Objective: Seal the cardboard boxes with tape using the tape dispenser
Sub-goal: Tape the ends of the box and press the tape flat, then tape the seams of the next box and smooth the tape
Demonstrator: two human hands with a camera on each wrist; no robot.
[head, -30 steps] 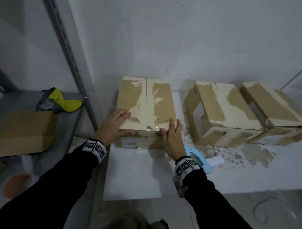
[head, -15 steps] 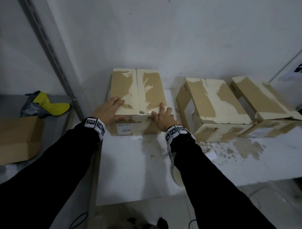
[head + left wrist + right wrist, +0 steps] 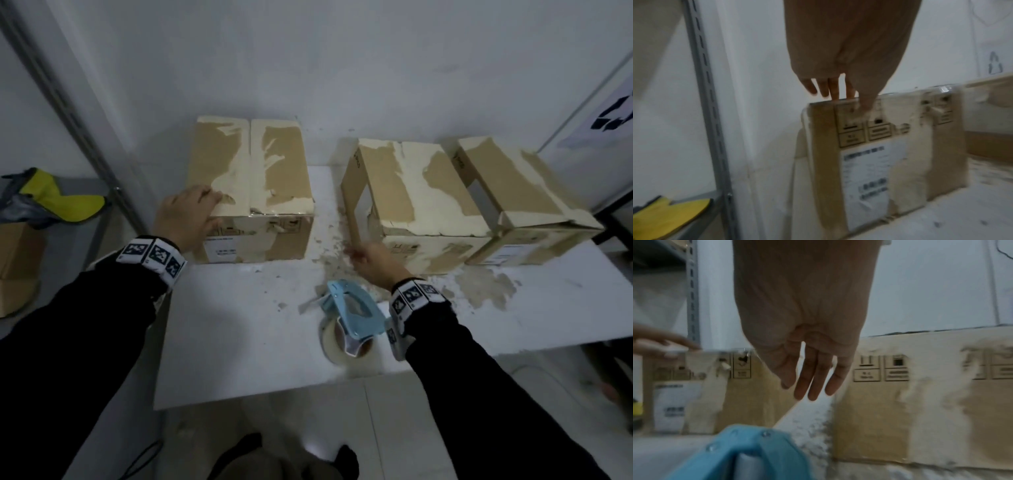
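**Three boxes on the white table, the dispenser lying free**

At the far left, a yellow and grey cloth item (image 3: 51,202) is seen on a grey metal shelf (image 3: 85,240), above a plain brown carton (image 3: 17,260). A grey slotted upright post (image 3: 709,100) stands between this shelf and the white table (image 3: 239,325).

The left hand (image 3: 186,219) is laid on the near left corner of the first brown cardboard box with torn pale patches (image 3: 253,178). Its fingers (image 3: 833,87) are stretched flat over the top edge and the thumb is pressed on the front face, so the hand is spread and nothing is gripped. A white printed label (image 3: 865,183) is seen on the front of this box, and the seam between the two top flaps is closed.

The light blue plastic tape dispenser with a clear tape roll (image 3: 352,315) lies on the table near the front edge, between the first box and the second one, just beside the right wrist. It is not touched by any hand.

The right hand (image 3: 373,260) is held in the air above the table, in front of the second torn cardboard box (image 3: 411,192). Its fingers (image 3: 813,378) hang loose and apart, and nothing is held.

The third cardboard box (image 3: 513,185) stands at the right, touching the second one. Scraps of torn paper (image 3: 486,287) are scattered on the table before them.
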